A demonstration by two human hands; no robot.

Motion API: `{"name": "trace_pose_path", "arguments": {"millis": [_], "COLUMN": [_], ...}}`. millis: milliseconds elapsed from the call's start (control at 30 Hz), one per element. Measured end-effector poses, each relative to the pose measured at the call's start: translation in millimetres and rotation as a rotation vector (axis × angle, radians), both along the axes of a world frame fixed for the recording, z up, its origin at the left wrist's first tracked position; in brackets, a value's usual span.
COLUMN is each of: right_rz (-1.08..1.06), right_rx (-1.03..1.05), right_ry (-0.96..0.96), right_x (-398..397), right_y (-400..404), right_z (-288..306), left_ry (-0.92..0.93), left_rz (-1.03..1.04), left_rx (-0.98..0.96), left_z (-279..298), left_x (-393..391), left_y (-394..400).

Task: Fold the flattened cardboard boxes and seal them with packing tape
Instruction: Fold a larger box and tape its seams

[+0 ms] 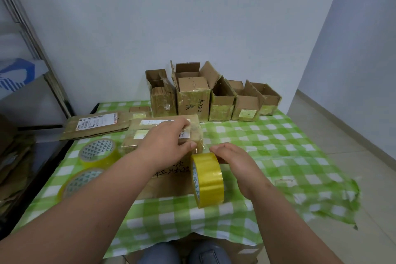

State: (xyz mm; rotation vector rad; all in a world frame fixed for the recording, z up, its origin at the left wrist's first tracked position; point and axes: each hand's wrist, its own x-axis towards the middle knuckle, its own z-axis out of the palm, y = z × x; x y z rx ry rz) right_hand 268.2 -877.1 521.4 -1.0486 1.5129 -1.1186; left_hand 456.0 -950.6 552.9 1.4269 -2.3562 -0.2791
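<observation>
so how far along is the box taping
Done: five folded boxes stand at the table's far edge, bottoms taped. In hand: the right hand holds a tape roll while the left hand presses the box in front. Left: a flattened box.

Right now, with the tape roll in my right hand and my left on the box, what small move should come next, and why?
Probably draw the roll toward you along the box. The right hand grips the roll upright at the box's edge, a clear strip seems to run from it up to the left hand, which presses there. Pulling back would likely lay tape along the seam.
</observation>
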Motion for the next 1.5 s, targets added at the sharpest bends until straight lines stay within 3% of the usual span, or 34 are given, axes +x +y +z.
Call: {"name": "trace_pose_path", "arguments": {"millis": [200,300,433,633,733,900,1067,1267,1367,1500], "right_rz": [-0.059,-0.103,-0.002,0.31,0.302,0.155,0.098,-0.024,-0.017,-0.005], "right_rx": [-0.025,-0.017,-0.007,-0.028,-0.007,0.001,0.156,0.009,-0.05,-0.093], "right_ry": [0.017,0.273,0.778,1.142,1.219,1.191,1.162,0.428,0.236,0.188], "right_x": [-10.0,-20.2,-24.4,-22.9,-22.2,-24.4,-40.2,-43.2,-37.4,-35.1], "right_y": [13.6,7.7,-2.3,-18.2,-22.7,-22.0,-15.7,9.1,18.1,23.8], "right_z": [-18.8,-29.5,-42.7,-48.5,-48.0,-47.6,-36.1,-16.2,-8.7,-1.5], "left_ry": [0.091,0.169,0.344,0.477,0.527,0.552,0.578,0.647,0.565,0.755], "left_rz": [0.046,0.039,0.015,0.093,0.09,0.088,0.173,0.242,0.248,0.26], "left_rx": [-0.253,-0.311,-0.284,-0.083,-0.041,0.017,0.081,0.226,0.235,0.446], "left_z": [-3.5,-5.4,-10.8,-25.4,-25.4,-25.2,-34.4,-35.5,-34.3,-37.2], "left_x": [0.8,2.0,1.6,-2.9,-4.0,-4.5,-2.7,-7.5,-13.1,-19.9], "left_y": [23.0,34.8,47.7,51.5,50.5,51.1,53.8,61.9,66.7,69.3]}}
